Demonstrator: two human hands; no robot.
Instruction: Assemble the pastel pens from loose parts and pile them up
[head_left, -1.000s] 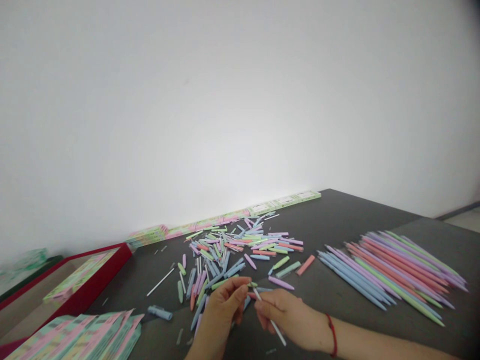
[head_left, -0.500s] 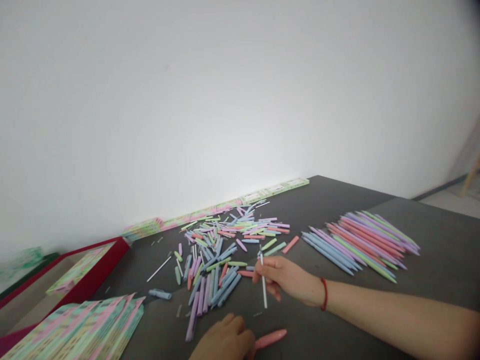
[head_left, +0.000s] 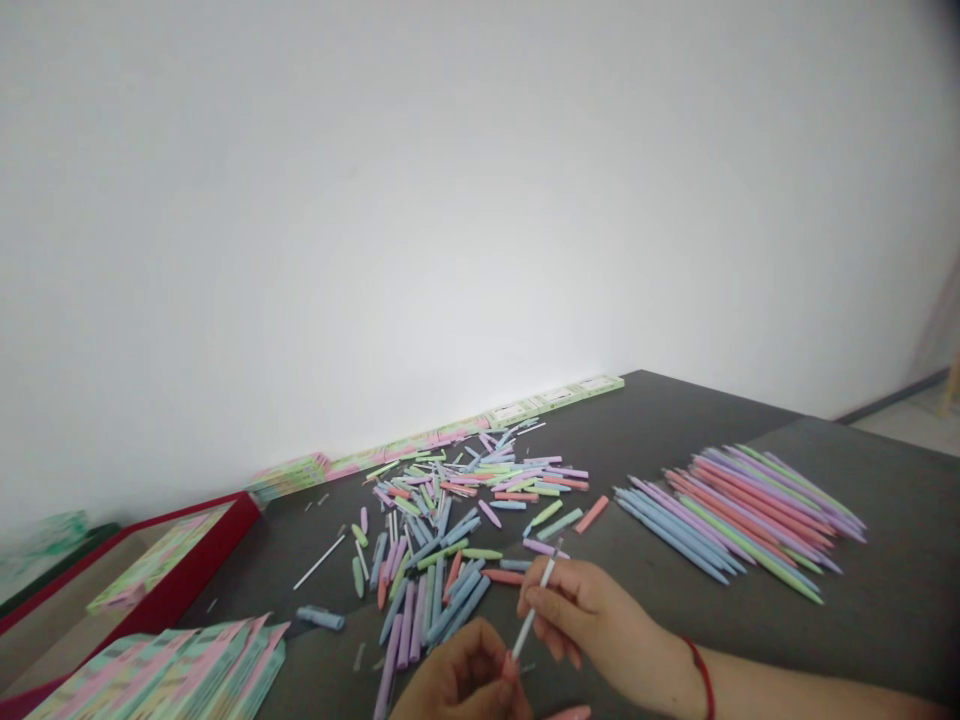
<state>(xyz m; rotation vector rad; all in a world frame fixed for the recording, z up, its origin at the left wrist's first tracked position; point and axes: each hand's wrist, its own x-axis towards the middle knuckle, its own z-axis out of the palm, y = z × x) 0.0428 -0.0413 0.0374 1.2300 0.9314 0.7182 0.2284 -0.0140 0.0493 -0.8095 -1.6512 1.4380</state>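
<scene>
My right hand [head_left: 585, 620], with a red cord at the wrist, pinches a thin white pen refill [head_left: 534, 610] whose clear, dark-ended tip points up and away. At the refill's lower end is my left hand [head_left: 465, 675], its fingers closed at the bottom edge of the view. A small coral end, apparently of a pen barrel [head_left: 511, 668], shows between those fingertips; the fingers hide the rest. Another bit of a coral pen part [head_left: 570, 713] shows at the bottom edge. Beyond both hands lies a loose heap of pastel pen parts [head_left: 450, 500].
Rows of pastel pens [head_left: 742, 510] lie on the dark table [head_left: 675, 420] at right. At left are a red box [head_left: 225, 525] and fanned printed packets [head_left: 187, 665]. Flat printed boxes [head_left: 555, 400] line the wall. A blue cap [head_left: 320, 618] lies apart.
My right hand has tilted the refill and brought its lower end to my left fingertips. My left hand has turned and come closer. The view has shifted slightly.
</scene>
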